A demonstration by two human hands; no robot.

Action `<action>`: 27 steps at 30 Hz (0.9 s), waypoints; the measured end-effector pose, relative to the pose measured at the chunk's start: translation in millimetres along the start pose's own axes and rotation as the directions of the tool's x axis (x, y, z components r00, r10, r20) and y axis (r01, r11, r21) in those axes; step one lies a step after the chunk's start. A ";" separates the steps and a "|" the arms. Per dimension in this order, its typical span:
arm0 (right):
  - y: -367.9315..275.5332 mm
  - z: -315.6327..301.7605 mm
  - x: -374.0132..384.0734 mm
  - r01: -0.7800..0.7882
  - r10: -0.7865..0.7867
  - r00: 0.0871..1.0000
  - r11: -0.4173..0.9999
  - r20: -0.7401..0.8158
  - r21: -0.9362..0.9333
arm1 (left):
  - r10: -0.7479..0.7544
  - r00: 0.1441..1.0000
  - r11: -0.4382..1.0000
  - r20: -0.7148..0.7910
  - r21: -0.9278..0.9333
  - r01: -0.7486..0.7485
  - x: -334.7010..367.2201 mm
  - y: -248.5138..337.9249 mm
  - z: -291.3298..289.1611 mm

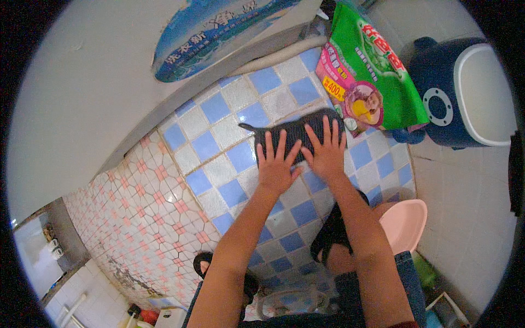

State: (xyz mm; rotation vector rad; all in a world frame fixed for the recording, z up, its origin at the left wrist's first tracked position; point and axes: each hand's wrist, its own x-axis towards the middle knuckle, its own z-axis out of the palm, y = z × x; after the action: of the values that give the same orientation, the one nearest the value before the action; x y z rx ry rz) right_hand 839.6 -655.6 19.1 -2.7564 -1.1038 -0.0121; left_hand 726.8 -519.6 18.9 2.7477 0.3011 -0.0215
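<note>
A black ribbed piece of fabric [296,130] lies spread on the blue-and-white tiled floor, a thin dark end trailing out to its left. Both palms face down over it. My left hand [278,167] presses on its nearer left part with the fingers spread. Close beside it, my right hand [327,156] lies on the right part, fingers stretched out and apart. The two thumbs nearly meet between the hands. Neither hand grips the fabric, and its near edge is partly hidden beneath them.
A green and pink bag [402,95] stands just beyond the fabric's right end. Right of it sits a dark blue tub [445,71] with a white inside. A pink basin [410,221] is by my right forearm. A white appliance [109,71] and a hose [273,59] border the far side.
</note>
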 end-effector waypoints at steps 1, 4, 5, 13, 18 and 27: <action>-1.7 -1.6 -8.4 -0.034 0.034 0.999 0.999 0.020 0.003 | 0.034 0.998 0.999 -0.045 -0.010 -0.034 -7.0 0.8 6.2; 1.2 -3.1 -11.1 -0.042 0.043 0.999 0.998 0.012 -0.056 | 0.061 0.998 0.997 -0.010 -0.051 -0.062 1.5 -0.4 0.6; 2.8 -2.1 -8.4 -0.046 0.047 0.999 0.996 0.010 -0.076 | 0.082 0.996 0.995 -0.035 -0.046 -0.084 8.9 -3.0 0.3; 40.5 10.9 82.1 0.036 -0.030 0.998 0.994 -0.059 0.105 | 0.076 0.977 0.997 -0.199 0.010 -0.075 86.9 -18.7 8.3; 43.8 11.1 107.1 -0.103 0.072 0.987 0.969 0.142 0.223 | 0.040 0.985 0.998 -0.168 0.045 -0.032 105.9 -22.6 10.2; 19.0 7.5 35.5 -0.048 0.036 0.994 0.992 0.105 0.115 | 0.018 0.998 0.999 -0.057 0.035 -0.016 33.3 -6.9 8.1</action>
State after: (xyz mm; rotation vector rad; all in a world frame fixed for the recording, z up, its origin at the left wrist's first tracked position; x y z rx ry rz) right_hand 878.0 -643.6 11.3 -2.7001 -1.0346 0.1958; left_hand 758.0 -509.5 7.0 2.7889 0.2959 0.0568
